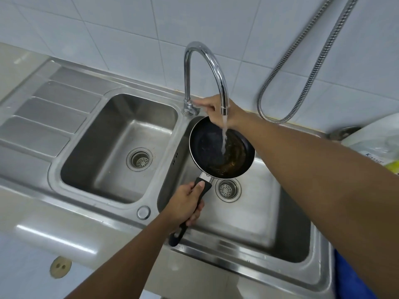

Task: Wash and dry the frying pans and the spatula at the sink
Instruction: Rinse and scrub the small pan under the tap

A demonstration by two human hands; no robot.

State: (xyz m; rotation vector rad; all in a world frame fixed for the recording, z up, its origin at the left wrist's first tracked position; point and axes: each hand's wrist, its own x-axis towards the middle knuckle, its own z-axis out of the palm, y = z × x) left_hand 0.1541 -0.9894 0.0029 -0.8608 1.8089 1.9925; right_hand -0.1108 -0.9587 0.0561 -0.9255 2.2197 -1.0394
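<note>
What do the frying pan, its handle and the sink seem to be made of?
The frying pan looks like metal with a dark, non-stick-type coating inside; its thin rim shines silver. The handle is matte black, probably plastic. The sink appears to be brushed stainless steel: grey sheen, soft reflections.

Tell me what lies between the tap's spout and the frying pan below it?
A stream of running water falls from the spout into the frying pan, seen in the head view.
</note>
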